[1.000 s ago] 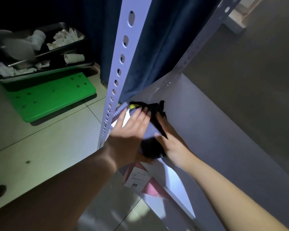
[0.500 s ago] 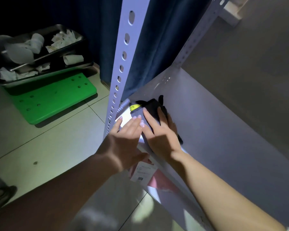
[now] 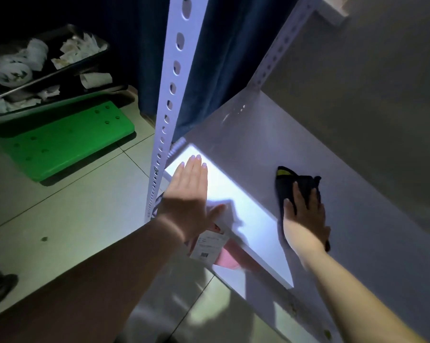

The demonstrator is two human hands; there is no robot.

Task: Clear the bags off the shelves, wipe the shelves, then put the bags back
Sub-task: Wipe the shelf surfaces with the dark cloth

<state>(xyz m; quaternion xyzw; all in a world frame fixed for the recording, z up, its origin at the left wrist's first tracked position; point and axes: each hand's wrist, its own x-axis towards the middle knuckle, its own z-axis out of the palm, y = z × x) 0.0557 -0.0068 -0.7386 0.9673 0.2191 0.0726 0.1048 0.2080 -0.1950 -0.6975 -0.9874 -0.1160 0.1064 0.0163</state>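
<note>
The shelf (image 3: 271, 144) has no bags on it, so wiping is under way. The right hand (image 3: 305, 214) presses flat fingers on the black cloth (image 3: 287, 184) there, and the left hand (image 3: 189, 191) rests open (holding nothing). The bags must go back later.

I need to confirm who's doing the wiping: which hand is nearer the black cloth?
Right. The right hand presses flat on the black cloth on the shelf. The left hand lies apart, by the perforated upright post.
</note>
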